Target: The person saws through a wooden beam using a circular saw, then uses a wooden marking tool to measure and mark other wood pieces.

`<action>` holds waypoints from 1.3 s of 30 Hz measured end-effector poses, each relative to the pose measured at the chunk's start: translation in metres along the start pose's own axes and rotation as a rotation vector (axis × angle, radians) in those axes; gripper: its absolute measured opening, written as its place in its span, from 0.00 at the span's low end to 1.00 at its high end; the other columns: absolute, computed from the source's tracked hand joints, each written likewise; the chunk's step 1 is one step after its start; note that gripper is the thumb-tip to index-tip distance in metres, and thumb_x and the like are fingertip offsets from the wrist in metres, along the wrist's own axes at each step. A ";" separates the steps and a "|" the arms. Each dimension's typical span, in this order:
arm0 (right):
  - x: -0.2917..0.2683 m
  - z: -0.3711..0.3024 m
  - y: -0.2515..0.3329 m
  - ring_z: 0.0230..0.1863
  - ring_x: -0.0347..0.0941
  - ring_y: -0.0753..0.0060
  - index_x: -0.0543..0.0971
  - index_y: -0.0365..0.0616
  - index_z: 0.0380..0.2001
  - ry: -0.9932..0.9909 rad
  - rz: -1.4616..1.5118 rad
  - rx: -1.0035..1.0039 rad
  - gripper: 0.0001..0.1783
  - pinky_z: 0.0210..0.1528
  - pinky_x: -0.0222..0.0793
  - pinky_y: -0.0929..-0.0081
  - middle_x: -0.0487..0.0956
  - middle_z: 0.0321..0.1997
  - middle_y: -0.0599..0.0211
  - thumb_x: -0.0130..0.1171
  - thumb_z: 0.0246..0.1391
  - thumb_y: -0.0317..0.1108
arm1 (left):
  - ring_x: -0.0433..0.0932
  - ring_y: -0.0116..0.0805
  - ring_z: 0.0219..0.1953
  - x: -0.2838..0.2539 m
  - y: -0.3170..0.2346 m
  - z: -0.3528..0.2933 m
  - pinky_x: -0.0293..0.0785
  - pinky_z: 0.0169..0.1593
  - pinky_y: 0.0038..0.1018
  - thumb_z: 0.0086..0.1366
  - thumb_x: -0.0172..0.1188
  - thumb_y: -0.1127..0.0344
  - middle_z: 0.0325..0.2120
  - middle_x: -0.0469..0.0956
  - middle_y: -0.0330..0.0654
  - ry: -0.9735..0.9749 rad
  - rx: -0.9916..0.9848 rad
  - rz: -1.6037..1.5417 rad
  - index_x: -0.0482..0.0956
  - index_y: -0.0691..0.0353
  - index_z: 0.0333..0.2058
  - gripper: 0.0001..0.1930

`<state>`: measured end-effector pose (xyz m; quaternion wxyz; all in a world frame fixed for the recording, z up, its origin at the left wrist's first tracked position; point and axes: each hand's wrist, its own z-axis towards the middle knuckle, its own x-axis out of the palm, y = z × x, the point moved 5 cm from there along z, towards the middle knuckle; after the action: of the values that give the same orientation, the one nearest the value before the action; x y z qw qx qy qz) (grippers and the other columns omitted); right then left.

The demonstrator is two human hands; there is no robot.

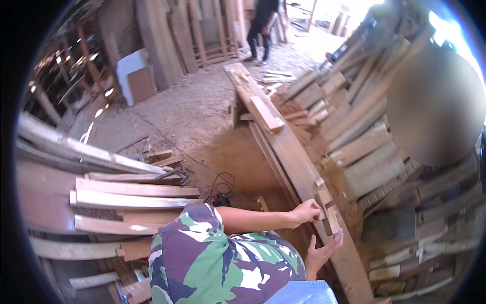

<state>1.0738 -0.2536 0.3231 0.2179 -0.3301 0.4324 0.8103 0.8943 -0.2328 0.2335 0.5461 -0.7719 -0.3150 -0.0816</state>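
A narrow wooden block (330, 218) with a dark notch across it lies along a long, thick plank (296, 152). Bent at the wrist, my left hand (305, 213) pinches a small pale piece of wood (321, 215) against the block's left side. My right hand (323, 252) touches the near end of the block with its fingertips, its fingers stretched and its thumb held apart. Farther up the plank rests another short wooden block (266, 114).
Planks (136, 187) are stacked at left, with a clamp (174, 175) on them. A cable (220, 182) lies on the sawdust-covered floor. Lumber (354, 137) is piled at right, partly hidden by a blurred round patch. A person in dark clothes (262, 28) stands far off.
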 end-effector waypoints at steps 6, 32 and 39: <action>0.083 0.005 0.002 0.59 0.74 0.41 0.59 0.41 0.76 0.303 0.312 0.064 0.48 0.63 0.71 0.52 0.73 0.65 0.42 0.74 0.59 0.32 | 0.81 0.33 0.46 -0.057 -0.017 -0.034 0.82 0.54 0.37 0.71 0.59 0.70 0.43 0.77 0.41 -0.161 0.028 -0.477 0.68 0.58 0.48 0.11; 0.432 0.234 0.037 0.44 0.81 0.24 0.72 0.39 0.47 0.533 -0.160 0.016 0.20 0.42 0.72 0.32 0.83 0.41 0.31 0.50 0.77 0.49 | 0.86 0.39 0.49 -0.390 -0.110 -0.063 0.82 0.59 0.38 0.75 0.61 0.62 0.47 0.88 0.46 -0.591 0.350 -0.740 0.81 0.61 0.56 0.16; 0.542 0.241 -0.064 0.31 0.82 0.31 0.74 0.43 0.45 0.540 -0.275 -0.131 0.18 0.31 0.76 0.38 0.84 0.29 0.41 0.55 0.73 0.49 | 0.83 0.33 0.47 -0.476 -0.169 0.015 0.81 0.55 0.36 0.76 0.60 0.60 0.46 0.84 0.39 -0.794 0.198 -0.483 0.79 0.57 0.57 0.15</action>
<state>0.6587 0.0210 -0.0056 0.1811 -0.6022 0.3729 0.6823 0.4185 -0.3740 0.1375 0.4200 -0.5924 -0.6760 0.1254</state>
